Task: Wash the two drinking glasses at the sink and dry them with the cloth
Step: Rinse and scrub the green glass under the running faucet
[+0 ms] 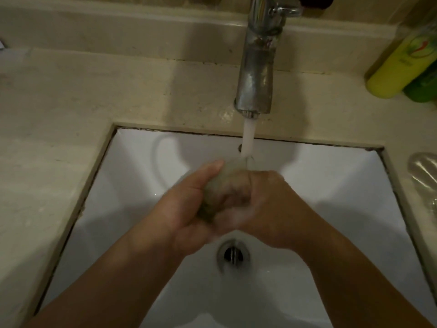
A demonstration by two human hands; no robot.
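Still early, I'd say. One glass (222, 185) is under the running water (247, 136), approx mid-basin, just above the drain (233, 254); no second glass in view, no cloth either, so drying hasn't started & at least one more wash is likely left.

Hands are together on it. Left hand (186, 204) comes in from 7 o'clock and wraps the outside, thumb up along the wall. Right hand (257, 207) comes from 5 o'clock, fingers curled at the glass; through the clear wall they look tucked inside, rubbing, tho motion blur means I can't be sure. Both look wet, maybe a bit soapy.

Materials: glass is clear, faintly greenish-grey, a smooth rounded tumbler tilted with its mouth toward 1 o'clock, right where the stream lands. Tap (257, 74) at 12 is dull chrome w/ water spots, a straight tube spout. Sink (132, 162) is glossy white ceramic, squared, set under a matte cream stone counter (59, 110) w/ a grimy seam. At 2 o'clock, yellow & green plastic bottles (402, 67); at 3, a clear ribbed soap dish (424, 176).
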